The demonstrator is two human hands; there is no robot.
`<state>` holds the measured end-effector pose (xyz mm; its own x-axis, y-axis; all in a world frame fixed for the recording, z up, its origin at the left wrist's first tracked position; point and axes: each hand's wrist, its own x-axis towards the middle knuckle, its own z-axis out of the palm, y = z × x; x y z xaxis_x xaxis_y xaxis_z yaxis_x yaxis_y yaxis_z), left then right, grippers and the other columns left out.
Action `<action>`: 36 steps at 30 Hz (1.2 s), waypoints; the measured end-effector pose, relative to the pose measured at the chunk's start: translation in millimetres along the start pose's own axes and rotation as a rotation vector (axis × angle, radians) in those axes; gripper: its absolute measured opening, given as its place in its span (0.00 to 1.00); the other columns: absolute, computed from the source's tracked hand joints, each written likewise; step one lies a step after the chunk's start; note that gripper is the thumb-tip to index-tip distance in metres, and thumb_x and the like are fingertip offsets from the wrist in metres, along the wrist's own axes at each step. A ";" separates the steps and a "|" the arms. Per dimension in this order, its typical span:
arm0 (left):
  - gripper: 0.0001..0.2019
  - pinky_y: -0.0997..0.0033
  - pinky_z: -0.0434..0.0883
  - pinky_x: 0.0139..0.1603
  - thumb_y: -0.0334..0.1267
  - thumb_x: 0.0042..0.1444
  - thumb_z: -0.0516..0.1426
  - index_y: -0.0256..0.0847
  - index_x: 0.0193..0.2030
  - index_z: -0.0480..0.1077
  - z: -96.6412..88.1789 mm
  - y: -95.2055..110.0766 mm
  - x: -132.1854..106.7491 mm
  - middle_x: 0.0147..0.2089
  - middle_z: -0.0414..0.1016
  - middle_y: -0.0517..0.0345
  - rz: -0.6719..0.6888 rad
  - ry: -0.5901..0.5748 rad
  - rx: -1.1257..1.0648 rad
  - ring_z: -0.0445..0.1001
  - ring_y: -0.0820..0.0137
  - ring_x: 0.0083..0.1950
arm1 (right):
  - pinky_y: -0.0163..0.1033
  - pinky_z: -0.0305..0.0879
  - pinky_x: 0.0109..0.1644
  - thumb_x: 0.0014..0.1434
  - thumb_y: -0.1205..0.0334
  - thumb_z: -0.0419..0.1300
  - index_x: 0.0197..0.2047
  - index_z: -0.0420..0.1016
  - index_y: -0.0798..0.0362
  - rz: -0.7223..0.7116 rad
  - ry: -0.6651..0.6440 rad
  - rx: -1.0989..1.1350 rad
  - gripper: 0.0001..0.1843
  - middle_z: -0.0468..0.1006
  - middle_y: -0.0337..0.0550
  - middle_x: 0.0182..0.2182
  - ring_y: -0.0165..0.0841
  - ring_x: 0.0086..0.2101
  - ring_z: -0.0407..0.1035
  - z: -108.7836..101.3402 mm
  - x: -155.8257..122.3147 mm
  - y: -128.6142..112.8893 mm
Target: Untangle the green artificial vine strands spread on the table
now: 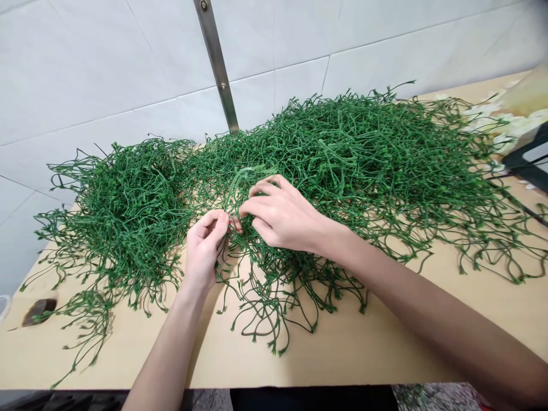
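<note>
Thin green plastic flower stems with small forked tips lie tangled in a long pile [368,148] across the table. My left hand [203,245] is closed, thumb against forefinger, pinching a green plastic stem [235,185] that curves up and to the right. Just right of it, my right hand [285,217] hovers over the loose stems, its fingers bent and apart. Whether its fingertips touch a stem is hard to make out. Below both hands, a looser bunch of stems [278,308] spreads toward the front edge.
Another heap of stems [132,200] lies on the left of the wooden table [240,365]. A dark hole [39,311] is near the left edge. White flowers [514,128] and a black-edged object [528,154] sit at right. A metal strip [218,68] runs up the tiled wall.
</note>
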<state>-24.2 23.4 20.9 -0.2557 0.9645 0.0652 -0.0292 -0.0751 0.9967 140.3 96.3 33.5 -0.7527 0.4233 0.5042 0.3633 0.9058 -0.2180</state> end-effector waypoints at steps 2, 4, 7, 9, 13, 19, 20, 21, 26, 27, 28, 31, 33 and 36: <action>0.11 0.74 0.68 0.31 0.44 0.48 0.66 0.40 0.30 0.73 -0.8 0.9 1.1 0.28 0.75 0.60 -0.039 0.089 -0.034 0.73 0.71 0.32 | 0.46 0.53 0.52 0.57 0.70 0.52 0.35 0.76 0.57 0.081 0.057 0.042 0.11 0.80 0.48 0.34 0.40 0.44 0.66 -4.2 0.8 -3.6; 0.11 0.75 0.68 0.31 0.43 0.44 0.67 0.40 0.31 0.74 -0.9 1.2 2.3 0.30 0.77 0.60 -0.075 0.152 -0.074 0.74 0.72 0.32 | 0.43 0.57 0.47 0.57 0.68 0.53 0.31 0.75 0.57 0.149 0.079 0.151 0.10 0.79 0.46 0.31 0.37 0.38 0.67 -7.6 1.7 -8.6; 0.13 0.75 0.69 0.33 0.42 0.40 0.69 0.40 0.30 0.76 0.5 1.1 3.1 0.31 0.78 0.60 -0.085 0.175 -0.148 0.74 0.73 0.33 | 0.36 0.59 0.36 0.57 0.65 0.55 0.30 0.76 0.56 0.239 -0.002 0.391 0.09 0.76 0.40 0.27 0.28 0.27 0.65 -9.3 2.7 -14.1; 0.13 0.76 0.70 0.34 0.42 0.39 0.70 0.39 0.29 0.77 1.9 1.2 3.0 0.32 0.78 0.59 -0.082 0.146 -0.174 0.74 0.74 0.32 | 0.33 0.58 0.33 0.56 0.66 0.56 0.32 0.76 0.56 0.276 -0.063 0.506 0.07 0.74 0.37 0.24 0.26 0.24 0.63 -8.7 3.3 -15.1; 0.14 0.74 0.72 0.33 0.45 0.40 0.70 0.39 0.32 0.78 3.2 0.8 2.4 0.35 0.81 0.56 -0.079 0.081 -0.147 0.76 0.72 0.33 | 0.32 0.58 0.32 0.57 0.67 0.56 0.33 0.78 0.58 0.309 -0.073 0.584 0.09 0.75 0.39 0.24 0.25 0.25 0.63 -8.1 5.0 -13.5; 0.13 0.74 0.74 0.39 0.41 0.43 0.69 0.41 0.37 0.79 1.5 -3.4 1.1 0.37 0.81 0.56 -0.006 0.068 -0.089 0.77 0.72 0.37 | 0.32 0.54 0.27 0.58 0.59 0.58 0.30 0.78 0.58 0.396 -0.053 0.663 0.13 0.74 0.38 0.21 0.24 0.22 0.59 -10.1 5.7 -15.7; 0.12 0.74 0.74 0.40 0.40 0.44 0.69 0.41 0.37 0.79 1.3 -3.8 0.7 0.37 0.81 0.56 0.003 0.060 -0.079 0.76 0.72 0.37 | 0.32 0.54 0.27 0.57 0.59 0.58 0.28 0.78 0.58 0.393 -0.050 0.655 0.13 0.73 0.38 0.21 0.24 0.22 0.59 -9.7 5.5 -16.0; 0.11 0.75 0.73 0.40 0.40 0.45 0.69 0.41 0.37 0.79 1.1 -3.8 0.2 0.37 0.80 0.57 0.009 0.051 -0.074 0.76 0.73 0.37 | 0.32 0.53 0.27 0.57 0.60 0.58 0.27 0.77 0.58 0.391 -0.044 0.645 0.12 0.72 0.37 0.20 0.24 0.21 0.58 -9.2 5.3 -16.1; 0.12 0.75 0.73 0.44 0.36 0.45 0.69 0.42 0.38 0.79 0.8 -2.6 -0.3 0.39 0.80 0.57 0.023 0.001 -0.093 0.76 0.74 0.38 | 0.32 0.53 0.29 0.55 0.66 0.57 0.27 0.75 0.58 0.388 -0.014 0.663 0.08 0.69 0.35 0.20 0.23 0.23 0.57 -8.7 5.4 -13.2; 0.12 0.74 0.73 0.46 0.36 0.45 0.69 0.42 0.39 0.79 0.6 -2.6 -0.1 0.40 0.80 0.57 0.038 0.000 -0.087 0.77 0.73 0.39 | 0.32 0.54 0.30 0.56 0.66 0.57 0.28 0.75 0.58 0.381 -0.017 0.675 0.08 0.70 0.35 0.21 0.23 0.23 0.58 -9.4 5.7 -12.3; 0.12 0.74 0.73 0.46 0.36 0.45 0.69 0.41 0.39 0.79 0.3 -2.9 0.1 0.40 0.80 0.57 0.049 -0.001 -0.078 0.77 0.73 0.40 | 0.32 0.54 0.31 0.56 0.66 0.57 0.29 0.76 0.58 0.374 -0.023 0.683 0.08 0.71 0.35 0.22 0.23 0.24 0.59 -10.1 5.9 -11.4; 0.10 0.73 0.73 0.45 0.37 0.46 0.69 0.41 0.36 0.78 -1.4 -4.6 0.8 0.37 0.79 0.59 0.063 -0.011 -0.041 0.77 0.73 0.38 | 0.33 0.55 0.32 0.59 0.65 0.56 0.32 0.77 0.58 0.356 -0.060 0.688 0.09 0.73 0.37 0.25 0.24 0.26 0.60 -12.4 5.9 -8.6; 0.08 0.73 0.73 0.42 0.37 0.47 0.68 0.41 0.34 0.76 -2.6 -5.8 1.2 0.36 0.78 0.59 0.087 -0.012 0.003 0.76 0.73 0.36 | 0.33 0.55 0.33 0.60 0.63 0.56 0.34 0.78 0.58 0.351 -0.092 0.686 0.10 0.74 0.38 0.26 0.25 0.26 0.61 -13.4 5.4 -6.8; 0.06 0.73 0.72 0.41 0.37 0.49 0.67 0.40 0.32 0.75 -3.4 -6.4 1.3 0.35 0.77 0.59 0.165 -0.003 0.100 0.75 0.73 0.37 | 0.34 0.55 0.33 0.60 0.63 0.56 0.36 0.80 0.58 0.344 -0.120 0.681 0.11 0.77 0.39 0.27 0.25 0.26 0.62 -14.3 4.3 -4.5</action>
<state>-27.6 24.2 14.4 -0.2466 0.9419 0.2281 0.1096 -0.2067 0.9722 143.3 93.8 48.6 -0.7274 0.6467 0.2293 0.1986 0.5184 -0.8318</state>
